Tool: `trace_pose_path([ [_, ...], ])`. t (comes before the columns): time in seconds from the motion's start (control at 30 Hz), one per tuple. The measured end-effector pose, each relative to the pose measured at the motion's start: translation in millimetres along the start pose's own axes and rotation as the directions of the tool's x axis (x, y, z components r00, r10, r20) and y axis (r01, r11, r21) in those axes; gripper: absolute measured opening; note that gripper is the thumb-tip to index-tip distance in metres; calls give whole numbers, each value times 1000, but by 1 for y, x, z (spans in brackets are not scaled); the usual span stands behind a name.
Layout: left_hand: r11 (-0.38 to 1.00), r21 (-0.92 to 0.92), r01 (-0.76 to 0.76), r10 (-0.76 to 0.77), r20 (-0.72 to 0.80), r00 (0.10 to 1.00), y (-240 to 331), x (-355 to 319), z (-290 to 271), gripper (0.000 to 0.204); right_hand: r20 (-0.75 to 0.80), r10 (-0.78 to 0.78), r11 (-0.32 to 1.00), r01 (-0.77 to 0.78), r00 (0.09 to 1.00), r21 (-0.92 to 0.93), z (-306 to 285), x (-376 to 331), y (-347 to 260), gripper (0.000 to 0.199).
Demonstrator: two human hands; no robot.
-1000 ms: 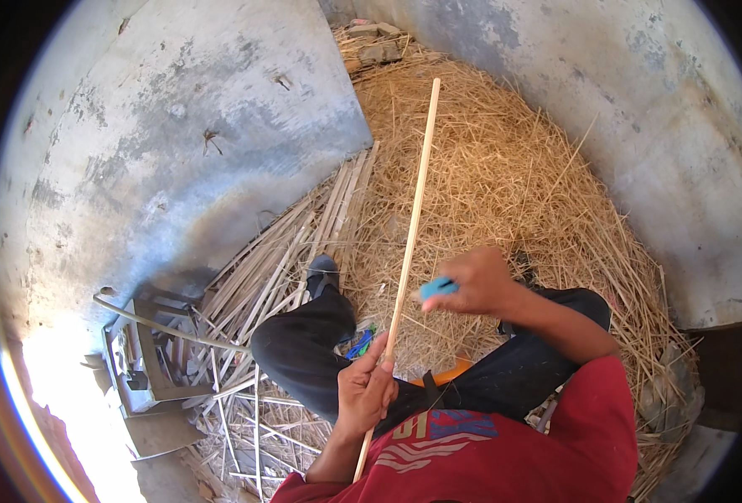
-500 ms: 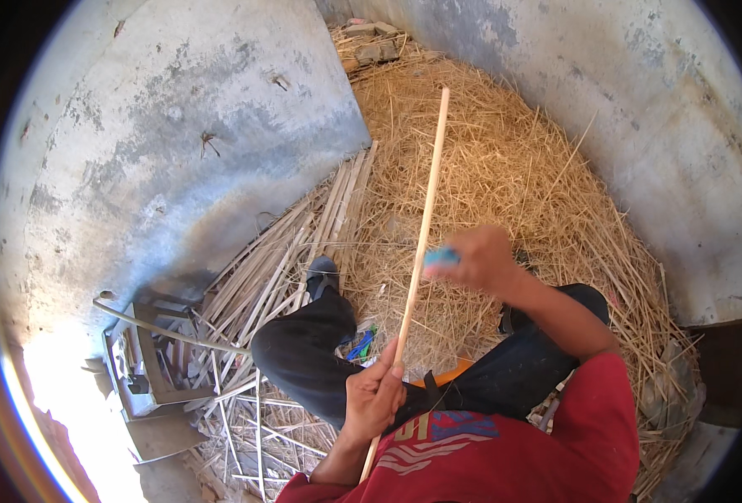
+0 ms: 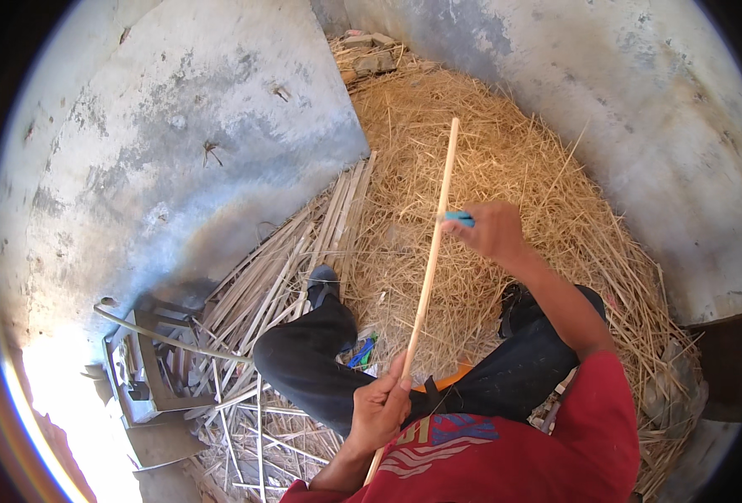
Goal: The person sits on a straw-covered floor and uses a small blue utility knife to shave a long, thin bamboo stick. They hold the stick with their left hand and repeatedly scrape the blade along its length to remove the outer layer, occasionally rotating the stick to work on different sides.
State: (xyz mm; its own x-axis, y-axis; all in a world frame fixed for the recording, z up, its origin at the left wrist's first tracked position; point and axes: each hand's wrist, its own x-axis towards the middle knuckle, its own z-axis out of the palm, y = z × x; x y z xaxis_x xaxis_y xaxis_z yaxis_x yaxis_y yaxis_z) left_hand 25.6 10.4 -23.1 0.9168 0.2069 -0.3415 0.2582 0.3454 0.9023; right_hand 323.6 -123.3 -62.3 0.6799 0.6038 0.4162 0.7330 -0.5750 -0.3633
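Note:
A long, thin, pale stick of wood or bamboo slants up from my lap, its far end above the straw. Around its lower part, the fingers of my left hand are closed, and the near end passes down beside my shirt. My right hand grips a small blue tool at the stick's right side, in the upper half. The tool's end is against the stick or very close to it. Most of the tool is hidden in the fist, so its kind does not show.
A thick layer of straw-like shavings covers the floor ahead. Flat strips are piled at the left, by a wooden frame and a curved rod. Worn walls stand close on both sides. Blue scraps lie between my legs.
The stick has slid toward me, its far end now lower and slightly right. My right hand has moved farther up along it with the blue tool. My left hand has shifted slightly nearer and right.

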Motion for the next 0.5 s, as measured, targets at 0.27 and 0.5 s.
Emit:
trace_pose_path([
  [0.27,994,-108,-4,3,-8,1000,-7,-10,-6,40,-59,-222,972,226,973,67,10,-20,-23,71],
  [0.5,996,-14,88,-87,65,994,-8,-36,-6,40,-107,44,988,-59,993,-142,1,32,90,73],
])
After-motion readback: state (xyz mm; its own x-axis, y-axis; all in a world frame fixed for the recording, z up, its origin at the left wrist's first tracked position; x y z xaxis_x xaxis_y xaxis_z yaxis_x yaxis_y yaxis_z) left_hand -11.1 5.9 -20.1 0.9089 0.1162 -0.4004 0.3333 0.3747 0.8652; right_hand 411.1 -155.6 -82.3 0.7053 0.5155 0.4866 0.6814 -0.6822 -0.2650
